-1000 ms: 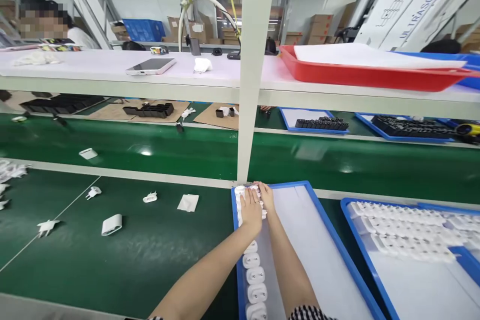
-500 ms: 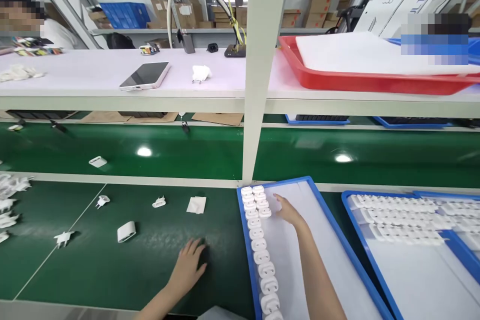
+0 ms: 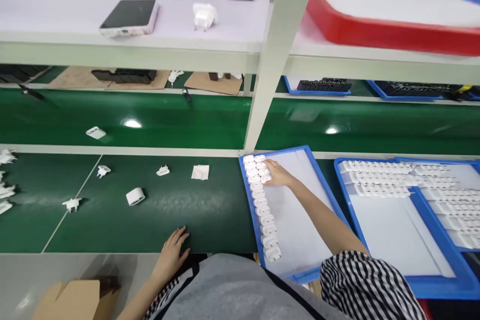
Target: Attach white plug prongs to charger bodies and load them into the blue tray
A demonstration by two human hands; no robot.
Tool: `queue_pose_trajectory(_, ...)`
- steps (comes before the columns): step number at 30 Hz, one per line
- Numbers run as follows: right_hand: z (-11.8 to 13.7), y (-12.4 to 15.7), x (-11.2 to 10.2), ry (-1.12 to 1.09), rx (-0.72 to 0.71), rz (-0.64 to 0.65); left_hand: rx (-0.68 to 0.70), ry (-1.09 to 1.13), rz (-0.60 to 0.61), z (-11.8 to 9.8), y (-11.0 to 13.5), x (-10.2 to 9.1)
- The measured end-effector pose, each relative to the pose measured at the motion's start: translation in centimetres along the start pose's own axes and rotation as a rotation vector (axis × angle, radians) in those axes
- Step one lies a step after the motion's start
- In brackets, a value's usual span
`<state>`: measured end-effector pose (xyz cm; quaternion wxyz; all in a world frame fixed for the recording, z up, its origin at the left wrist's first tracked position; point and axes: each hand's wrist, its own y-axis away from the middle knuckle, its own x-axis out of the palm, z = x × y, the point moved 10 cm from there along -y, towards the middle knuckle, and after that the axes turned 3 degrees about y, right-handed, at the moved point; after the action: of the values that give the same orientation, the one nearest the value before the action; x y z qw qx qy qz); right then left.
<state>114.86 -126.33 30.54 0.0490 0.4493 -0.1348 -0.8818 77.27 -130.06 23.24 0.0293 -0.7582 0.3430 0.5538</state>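
My right hand (image 3: 278, 172) reaches over the blue-rimmed tray (image 3: 308, 160) in front of me. Its fingers are apart, and their tips touch the right ends of a short second row of white plug housings (image 3: 264, 172). Whether it grips one is hard to make out. A longer row of the same white housings (image 3: 264, 210) runs along the tray's left rim. My left hand (image 3: 175, 247) lies open, fingers spread, at the front edge of the green table (image 3: 210, 210), with nothing in it. A folded white paper (image 3: 200, 172) and a white charger shell (image 3: 135, 196) lie beyond it.
More blue trays (image 3: 438, 280) with rows of white parts stand at the right. Loose white plugs (image 3: 72, 204) are scattered at the left. A pale post (image 3: 279, 50) rises behind the tray, carrying a shelf with a phone (image 3: 129, 17) and a red tray (image 3: 397, 35).
My view has tilted down. My right hand has moved left from bare tray paper to the short row of housings. My left hand has drawn back to the table's front edge.
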Motion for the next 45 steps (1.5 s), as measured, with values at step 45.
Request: queue_pose_trajectory(45,-7.0,19.4,1.5,-0.470,0.401,-0.183,0.553,0.061,-0.026,-26.4,0.5,5.6)
